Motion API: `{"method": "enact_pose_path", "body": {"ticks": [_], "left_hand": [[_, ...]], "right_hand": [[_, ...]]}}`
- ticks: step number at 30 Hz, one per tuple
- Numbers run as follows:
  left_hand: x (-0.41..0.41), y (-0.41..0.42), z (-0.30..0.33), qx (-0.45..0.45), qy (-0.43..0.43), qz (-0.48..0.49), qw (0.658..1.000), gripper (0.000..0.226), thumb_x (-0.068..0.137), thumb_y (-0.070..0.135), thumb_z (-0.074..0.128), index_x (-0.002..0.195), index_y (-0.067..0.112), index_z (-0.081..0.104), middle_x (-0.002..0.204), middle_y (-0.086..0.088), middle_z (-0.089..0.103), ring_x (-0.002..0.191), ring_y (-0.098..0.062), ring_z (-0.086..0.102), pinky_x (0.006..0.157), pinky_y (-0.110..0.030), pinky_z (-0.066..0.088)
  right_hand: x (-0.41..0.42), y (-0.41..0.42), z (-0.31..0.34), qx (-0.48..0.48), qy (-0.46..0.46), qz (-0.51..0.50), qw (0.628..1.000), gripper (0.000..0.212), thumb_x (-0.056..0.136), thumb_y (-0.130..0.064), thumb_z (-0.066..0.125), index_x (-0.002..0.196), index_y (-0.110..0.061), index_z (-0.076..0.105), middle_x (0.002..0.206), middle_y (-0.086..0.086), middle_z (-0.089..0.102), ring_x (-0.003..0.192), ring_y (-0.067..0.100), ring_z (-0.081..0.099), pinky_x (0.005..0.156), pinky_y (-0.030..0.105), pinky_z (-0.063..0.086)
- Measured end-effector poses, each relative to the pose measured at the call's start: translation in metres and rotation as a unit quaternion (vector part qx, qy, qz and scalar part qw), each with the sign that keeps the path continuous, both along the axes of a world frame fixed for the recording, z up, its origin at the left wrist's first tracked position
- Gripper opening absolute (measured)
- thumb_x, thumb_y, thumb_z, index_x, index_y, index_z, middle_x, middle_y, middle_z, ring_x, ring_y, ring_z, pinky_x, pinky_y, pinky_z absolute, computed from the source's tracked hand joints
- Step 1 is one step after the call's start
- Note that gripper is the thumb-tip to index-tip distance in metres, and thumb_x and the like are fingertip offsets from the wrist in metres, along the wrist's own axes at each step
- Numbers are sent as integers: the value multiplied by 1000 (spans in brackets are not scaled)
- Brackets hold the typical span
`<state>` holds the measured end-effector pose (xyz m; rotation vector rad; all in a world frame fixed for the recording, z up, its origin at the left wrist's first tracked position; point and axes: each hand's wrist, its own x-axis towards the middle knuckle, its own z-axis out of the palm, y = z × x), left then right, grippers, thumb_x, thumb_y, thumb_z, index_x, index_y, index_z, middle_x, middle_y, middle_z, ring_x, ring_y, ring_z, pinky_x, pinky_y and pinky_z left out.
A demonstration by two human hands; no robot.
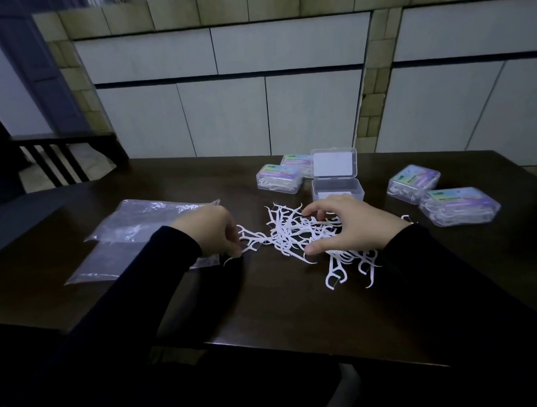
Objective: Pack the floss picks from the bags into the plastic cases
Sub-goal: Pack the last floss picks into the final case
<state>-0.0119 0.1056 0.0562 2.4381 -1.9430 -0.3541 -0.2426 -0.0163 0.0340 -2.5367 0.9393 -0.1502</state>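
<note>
Both hands on floss picks, open case behind

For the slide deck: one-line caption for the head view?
Both hands gather loose floss picks before an open plastic case; four filled cases and empty bags alongside.

Dim, bluish light throughout; glare is seen on the plastic bags; edges are bent by wide-angle distortion.

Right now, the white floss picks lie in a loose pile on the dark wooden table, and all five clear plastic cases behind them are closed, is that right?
Not all: the head view shows one clear plastic case standing open, lid raised, behind the white floss picks on the dark wooden table. The other four are closed.
</note>
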Motion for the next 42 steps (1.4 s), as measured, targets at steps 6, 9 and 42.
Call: {"method": "enact_pose_path", "body": {"ticks": [6, 9, 42], "left_hand": [[-6, -12, -12, -81, -7, 0, 997, 18, 81, 35, 73, 94, 26, 64, 98, 8, 58, 100, -15, 57, 91, -28, 43], [-4, -17, -17, -69, -21, 6, 997, 32, 85, 39, 67, 112, 21, 62, 115, 3, 60, 113, -16, 53, 104, -29, 31], [-17, -61, -28, -64, 135, -89, 985, 58, 74, 41, 78, 128, 38, 57, 131, 18, 46, 116, -6, 48, 103, -34, 41]], "right_hand": [[17, 0, -4, -114, 39, -41, 992, 89, 64, -85, 52, 139, -37, 44, 126, -6, 51, 119, 14, 40, 94, 35, 34], [21, 1, -4, -127, 83, -48, 987, 101, 61, -90, 48, 144, -33, 39, 139, -2, 46, 129, 19, 35, 106, 42, 29], [4, -2, 3, -169, 143, -108, 969, 93, 59, -94, 44, 132, -36, 54, 125, -8, 60, 121, 18, 46, 96, 43, 30]]}}
